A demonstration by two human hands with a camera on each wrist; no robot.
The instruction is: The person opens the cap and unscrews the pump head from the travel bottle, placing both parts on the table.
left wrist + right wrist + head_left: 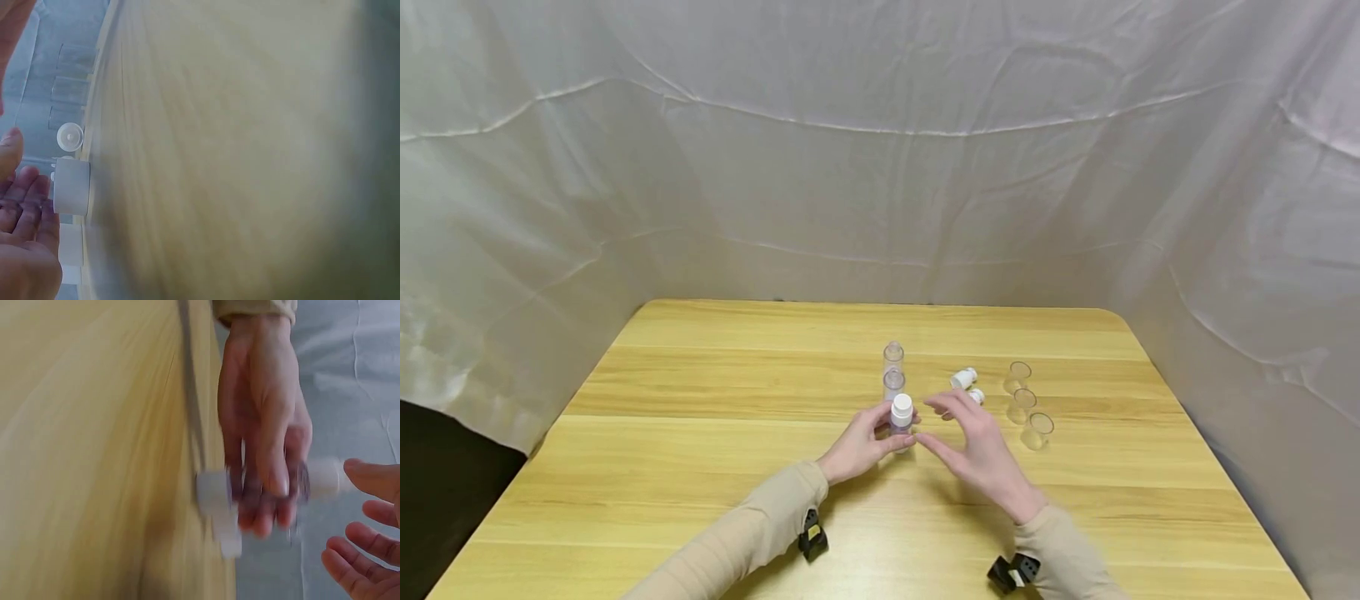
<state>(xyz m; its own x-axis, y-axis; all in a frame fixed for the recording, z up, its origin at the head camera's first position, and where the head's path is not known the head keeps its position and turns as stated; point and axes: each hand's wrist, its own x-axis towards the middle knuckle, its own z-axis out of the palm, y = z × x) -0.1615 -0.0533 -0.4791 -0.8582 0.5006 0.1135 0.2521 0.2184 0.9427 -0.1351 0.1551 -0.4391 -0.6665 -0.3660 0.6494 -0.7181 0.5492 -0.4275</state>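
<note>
My left hand (865, 446) grips a small clear bottle with a white top (902, 408), thumb on the near side and fingers behind. In the right wrist view, the left hand (265, 412) holds this bottle's clear body, and its white top (325, 475) and white base (212, 490) show on either side. My right hand (981, 450) hovers just right of the bottle, thumb and fingers spread apart, with nothing held. Beyond the bottle, two clear bottles (893, 382) stand in a line. Two white tops (963, 377) lie behind the right hand, one partly hidden by it.
Three clear cups or covers (1037, 430) stand in a row to the right on the wooden table (700, 433). Pale cloth (880, 183) hangs around the back and sides. A black band device (812, 536) is on each wrist.
</note>
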